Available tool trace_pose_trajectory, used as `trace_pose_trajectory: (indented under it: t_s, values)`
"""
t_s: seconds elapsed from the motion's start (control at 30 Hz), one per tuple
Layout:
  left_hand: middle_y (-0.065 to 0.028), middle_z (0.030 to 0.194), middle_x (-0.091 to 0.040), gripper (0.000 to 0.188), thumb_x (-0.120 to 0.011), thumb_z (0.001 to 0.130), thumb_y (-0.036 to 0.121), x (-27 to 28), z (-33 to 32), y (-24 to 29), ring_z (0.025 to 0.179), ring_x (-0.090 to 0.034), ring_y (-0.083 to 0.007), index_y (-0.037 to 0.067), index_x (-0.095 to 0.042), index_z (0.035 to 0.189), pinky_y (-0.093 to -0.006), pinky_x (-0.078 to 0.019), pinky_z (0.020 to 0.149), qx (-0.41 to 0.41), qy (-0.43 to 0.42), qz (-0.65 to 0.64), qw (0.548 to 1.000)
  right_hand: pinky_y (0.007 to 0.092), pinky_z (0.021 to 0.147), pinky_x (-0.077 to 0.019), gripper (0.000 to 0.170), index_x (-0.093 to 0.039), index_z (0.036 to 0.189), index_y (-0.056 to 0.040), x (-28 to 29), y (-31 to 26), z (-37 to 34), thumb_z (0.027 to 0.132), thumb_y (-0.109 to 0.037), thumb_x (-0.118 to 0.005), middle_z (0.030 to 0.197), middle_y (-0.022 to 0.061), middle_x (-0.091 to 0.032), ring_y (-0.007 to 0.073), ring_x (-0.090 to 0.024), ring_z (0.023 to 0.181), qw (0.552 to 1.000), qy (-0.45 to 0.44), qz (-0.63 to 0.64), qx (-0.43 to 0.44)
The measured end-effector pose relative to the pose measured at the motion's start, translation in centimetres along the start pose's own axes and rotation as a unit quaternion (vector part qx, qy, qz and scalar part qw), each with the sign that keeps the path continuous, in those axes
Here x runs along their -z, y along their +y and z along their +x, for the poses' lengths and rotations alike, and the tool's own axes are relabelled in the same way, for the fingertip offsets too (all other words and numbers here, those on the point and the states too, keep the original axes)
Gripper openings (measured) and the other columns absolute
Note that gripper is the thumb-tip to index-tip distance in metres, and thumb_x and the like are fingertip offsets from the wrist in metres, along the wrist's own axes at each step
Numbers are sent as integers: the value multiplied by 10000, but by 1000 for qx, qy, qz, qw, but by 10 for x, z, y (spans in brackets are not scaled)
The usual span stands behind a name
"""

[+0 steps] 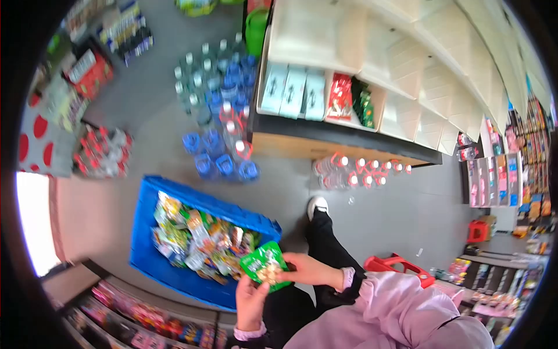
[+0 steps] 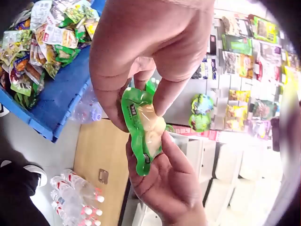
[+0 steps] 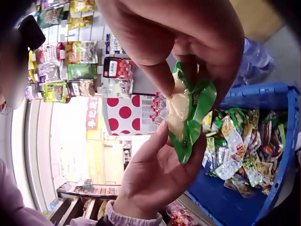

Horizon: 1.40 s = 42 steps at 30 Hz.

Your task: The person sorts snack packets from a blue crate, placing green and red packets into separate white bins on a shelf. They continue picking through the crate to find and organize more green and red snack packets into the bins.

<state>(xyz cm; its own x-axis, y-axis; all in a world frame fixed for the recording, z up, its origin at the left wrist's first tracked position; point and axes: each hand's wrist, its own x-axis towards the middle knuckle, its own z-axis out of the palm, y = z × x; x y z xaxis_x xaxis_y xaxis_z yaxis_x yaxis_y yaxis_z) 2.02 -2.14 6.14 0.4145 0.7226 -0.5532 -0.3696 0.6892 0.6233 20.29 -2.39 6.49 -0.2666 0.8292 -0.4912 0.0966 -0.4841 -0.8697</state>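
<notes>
A small green packet with a see-through front and pale, lumpy contents (image 1: 265, 264) (image 2: 136, 134) (image 3: 181, 110) is held up between both hands, beside the crate's edge. My left hand (image 1: 251, 302) (image 2: 150, 52) (image 3: 157, 172) pinches it on one side, with the thumb on the clear front. My right hand (image 1: 311, 271) (image 3: 188, 37) (image 2: 169, 193) grips the opposite side with thumb and fingers. Below and beside the hands, a blue crate (image 1: 200, 200) (image 2: 70, 94) (image 3: 216, 193) holds a loose pile of mixed snack packets (image 1: 200, 238) (image 3: 235, 146).
Bottles with blue and white caps (image 1: 224, 166) stand above the crate in the head view; red-banded bottles (image 1: 343, 174) line the foot of a pale shelf unit (image 1: 343, 145). Pink packets fill a low shelf (image 1: 133, 311). A red stool (image 1: 401, 267) is beside me.
</notes>
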Motion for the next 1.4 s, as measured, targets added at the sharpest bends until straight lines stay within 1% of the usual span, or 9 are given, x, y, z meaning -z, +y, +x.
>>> trace_pose_trajectory:
  t_s: [0.1, 0.27, 0.57, 0.6, 0.7, 0.83, 1.03, 1.23, 1.4]
  values:
    - [-94, 1053, -540, 361, -564, 765, -3, -24, -25, 30, 950, -529, -164, -19, -450, 1107, -290, -411, 851, -5, -20, 32, 999, 319, 678, -432, 353, -518, 1002, -24, -4, -30, -28, 779, -290, -580, 856, 148, -583, 216, -567, 768, 997, 20, -68, 36]
    - [-65, 988, -541, 282, -496, 827, 23, -57, -71, 86, 870, -532, -144, -21, -457, 1103, -256, -443, 766, -3, -89, 123, 988, 313, 636, -427, 430, -511, 1015, -46, -22, -69, -60, 769, -392, -580, 808, 112, -570, 207, -552, 714, 993, 38, -82, 78]
    - [-53, 964, -545, 272, -496, 820, 10, -67, -65, 84, 845, -528, -129, -12, -476, 1090, -236, -439, 726, 62, -45, 174, 982, 347, 673, -429, 416, -467, 999, 1, -14, -64, -76, 779, -337, -571, 847, 161, -569, 279, -564, 763, 994, 40, -91, 45]
    - [-62, 983, -543, 281, -507, 822, 34, -72, -57, 82, 872, -525, -146, -11, -470, 1097, -249, -439, 746, 65, -67, 187, 978, 344, 663, -430, 409, -468, 988, 0, -12, -53, -77, 777, -335, -572, 833, 163, -565, 269, -565, 754, 991, 75, -73, 83]
    - [-97, 1039, -544, 339, -554, 763, -27, -74, -21, 54, 939, -533, -162, -22, -459, 1088, -267, -417, 826, 82, -81, 155, 981, 304, 642, -442, 431, -470, 1002, 5, 12, -36, -83, 758, -322, -610, 838, 131, -557, 204, -560, 756, 990, 101, -90, 42]
    - [-107, 993, -548, 327, -557, 765, -19, -98, 21, 22, 905, -537, -157, -21, -425, 1064, -256, -431, 783, 64, -96, 245, 963, 244, 645, -447, 416, -481, 1000, 22, 35, 6, -89, 728, -230, -669, 829, 79, -552, 124, -536, 740, 950, 247, 178, 73]
    - [-119, 997, -544, 384, -565, 778, 12, -187, 84, -13, 908, -536, -162, -10, -376, 1111, -260, -433, 784, 86, -139, 269, 949, 207, 607, -439, 402, -436, 1061, 4, 121, 18, -121, 735, -91, -651, 852, 34, -534, 75, -521, 720, 911, 266, 303, 88]
    - [-136, 1116, -474, 523, -525, 775, -38, -287, 154, -68, 1019, -480, -181, -1, -275, 1233, -294, -412, 837, 65, -236, 259, 934, 205, 626, -440, 356, -479, 1096, 2, 232, 45, -146, 757, -27, -588, 890, 24, -540, 65, -515, 739, 886, 377, 264, 60]
    - [-124, 1121, -465, 573, -528, 766, -51, -358, 215, -114, 1038, -463, -185, 48, -263, 1264, -308, -399, 857, 77, -245, 267, 929, 184, 626, -439, 351, -464, 1108, 19, 324, 52, -160, 770, 22, -559, 904, 39, -541, 68, -539, 719, 852, 429, 287, 82]
